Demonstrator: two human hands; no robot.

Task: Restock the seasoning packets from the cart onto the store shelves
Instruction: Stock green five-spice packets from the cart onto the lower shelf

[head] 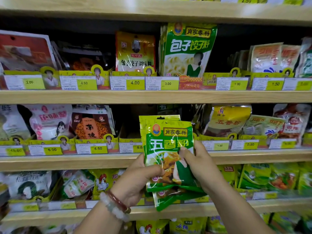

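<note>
A single head-worn wide-angle view faces the store shelves [152, 97] squarely from close range, tilted slightly downward.

A stack of green seasoning packets [168, 149] stood upright in front of the store shelves [152, 97], level with the middle tier. The front packet bore large white characters across a green band, a yellow label strip near its top and a picture of food below. At least three more packets were fanned out behind it, their lower edges splayed down and to the right, their notched tops showing above. Its glossy film caught the light. Directly behind the stack lay a dark gap between stocked rows.
</note>
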